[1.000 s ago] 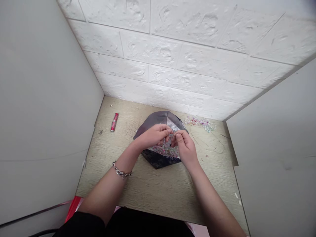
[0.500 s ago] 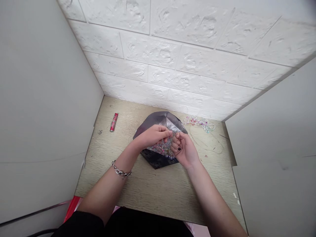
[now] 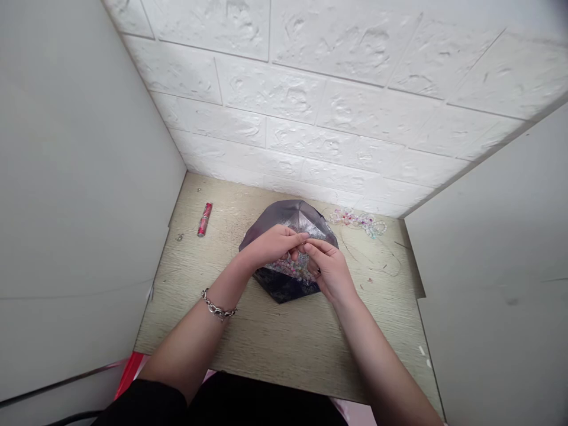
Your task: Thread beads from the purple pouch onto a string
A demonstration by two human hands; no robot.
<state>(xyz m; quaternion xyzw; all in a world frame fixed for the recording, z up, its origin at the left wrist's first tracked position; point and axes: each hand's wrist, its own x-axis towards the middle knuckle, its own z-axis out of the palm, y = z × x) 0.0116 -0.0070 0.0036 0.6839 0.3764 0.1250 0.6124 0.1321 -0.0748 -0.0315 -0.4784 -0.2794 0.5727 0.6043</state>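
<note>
My left hand (image 3: pixel 279 244), with a chain bracelet (image 3: pixel 218 307) on its wrist, is closed in a pinch. My right hand (image 3: pixel 327 265) meets it fingertip to fingertip, also pinching. Whatever sits between the fingers is too small to make out. Both hands are over a dark, shiny faceted tray (image 3: pixel 284 290) on the table. Inside it lie many small loose beads (image 3: pixel 284 269), pink, white and clear, partly covered by my hands.
Strung beads (image 3: pixel 361 222) lie in a tangle at the back right, with thin threads (image 3: pixel 393 266) nearby. A red tube (image 3: pixel 205 219) lies on the left of the wooden table (image 3: pixel 284 343). A white brick-pattern wall (image 3: pixel 284 130) and side panels (image 3: pixel 80 177) enclose it.
My right hand has turned over and moved slightly left, its thumb and finger now touching the left fingertips. My left hand has barely moved.
</note>
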